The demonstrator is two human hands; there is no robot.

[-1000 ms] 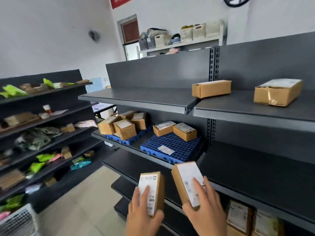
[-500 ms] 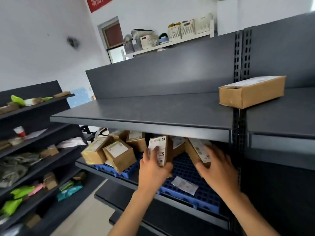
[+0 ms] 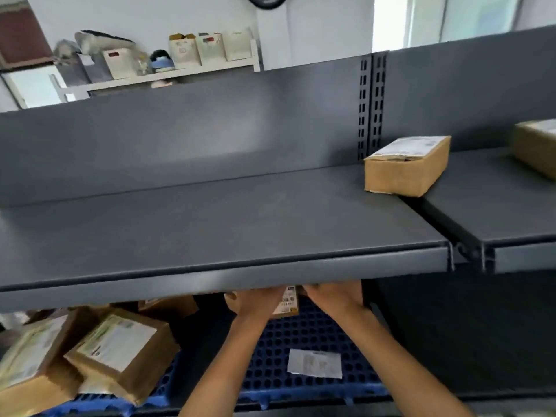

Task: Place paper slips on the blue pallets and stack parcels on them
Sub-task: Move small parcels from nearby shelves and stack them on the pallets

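Both my hands reach under the upper shelf's front edge (image 3: 222, 278), above a blue pallet (image 3: 301, 335) on the shelf below. My left hand (image 3: 255, 302) grips a small brown parcel (image 3: 289, 303) with a white barcode label. My right hand (image 3: 334, 299) is close beside that parcel on its right. Its fingertips and anything in them are hidden by the upper shelf. A white paper slip (image 3: 314, 363) lies flat on the pallet, nearer to me than the hands.
A second blue pallet (image 3: 99, 401) at the lower left carries several labelled cardboard boxes (image 3: 120, 350). On the upper shelf a brown box (image 3: 406, 168) stands at the right, with another box (image 3: 538, 145) at the frame edge. The dark shelf section at the lower right holds nothing visible.
My view has moved closer and higher, so the upper shelf now hides the back of the pallet. Both hands have pushed further in under it, and the right hand's parcel has gone out of sight.
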